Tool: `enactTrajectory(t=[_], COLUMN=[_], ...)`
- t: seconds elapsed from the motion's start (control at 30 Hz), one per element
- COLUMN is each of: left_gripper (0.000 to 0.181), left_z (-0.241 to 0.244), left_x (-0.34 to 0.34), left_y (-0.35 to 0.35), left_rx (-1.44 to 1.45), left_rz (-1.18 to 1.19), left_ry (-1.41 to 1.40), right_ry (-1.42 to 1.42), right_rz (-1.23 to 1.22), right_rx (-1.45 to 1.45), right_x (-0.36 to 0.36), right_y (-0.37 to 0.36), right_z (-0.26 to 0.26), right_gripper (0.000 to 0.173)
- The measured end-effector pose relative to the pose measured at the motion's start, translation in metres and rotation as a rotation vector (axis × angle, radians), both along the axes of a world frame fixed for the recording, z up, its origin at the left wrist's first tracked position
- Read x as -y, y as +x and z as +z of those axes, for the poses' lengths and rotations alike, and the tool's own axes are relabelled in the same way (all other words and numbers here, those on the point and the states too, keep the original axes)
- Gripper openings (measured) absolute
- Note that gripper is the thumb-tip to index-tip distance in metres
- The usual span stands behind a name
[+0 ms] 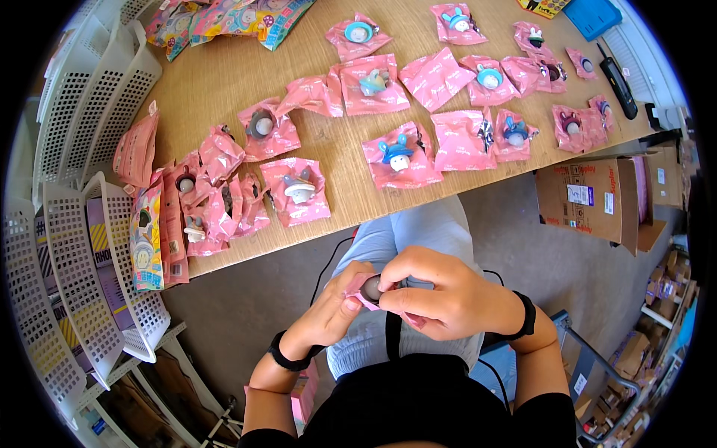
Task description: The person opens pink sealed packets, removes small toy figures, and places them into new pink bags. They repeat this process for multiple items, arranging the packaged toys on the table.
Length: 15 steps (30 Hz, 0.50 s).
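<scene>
Above my lap, my left hand (336, 308) grips a pink foil packet (355, 284) by its edge. My right hand (437, 294) pinches a small dark grey, round figure (371, 288) at the packet, thumb and index finger on its right side. Whether the figure is wholly out of the foil cannot be told. On the wooden table (218, 75) in front of me lie several pink packets, many with a small hatted figure on top, such as a blue-hatted one (399, 155), a grey-and-white one (300, 187) and a grey one (260, 124).
White perforated baskets (126, 224) stand at the left, beside a colourful pouch (147, 241) at the table's corner. More printed pouches (241, 19) lie at the back left. A black handheld device (619, 84) and a blue tray (592, 17) are at the right; an open carton (588, 196) stands below.
</scene>
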State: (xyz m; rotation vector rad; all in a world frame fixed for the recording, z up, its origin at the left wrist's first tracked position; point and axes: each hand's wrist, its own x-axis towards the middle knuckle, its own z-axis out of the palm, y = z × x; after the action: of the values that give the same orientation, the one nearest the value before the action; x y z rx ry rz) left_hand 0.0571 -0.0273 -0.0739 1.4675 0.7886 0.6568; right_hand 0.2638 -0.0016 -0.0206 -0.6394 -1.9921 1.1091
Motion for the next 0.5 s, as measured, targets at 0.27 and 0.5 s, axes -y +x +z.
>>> enactTrajectory(t=[0.27,0.5], left_gripper=[0.034,0.035], left_z=[0.0011,0.0003], left_x=[-0.0067,-0.0061], left_y=[-0.0014,-0.0048], left_rx=[0.052,0.074], left_rz=[0.043,0.026], left_ry=[0.069,-0.017], right_ry=[-0.04,-0.075], right_rz=[-0.012,-0.113], right_rx=[0.004,-0.023], right_x=[0.0061,0.0066], right_y=[-0.0001,-0.0023], right_z=[-0.0043,-0.0038], right_gripper=[0.027,0.02])
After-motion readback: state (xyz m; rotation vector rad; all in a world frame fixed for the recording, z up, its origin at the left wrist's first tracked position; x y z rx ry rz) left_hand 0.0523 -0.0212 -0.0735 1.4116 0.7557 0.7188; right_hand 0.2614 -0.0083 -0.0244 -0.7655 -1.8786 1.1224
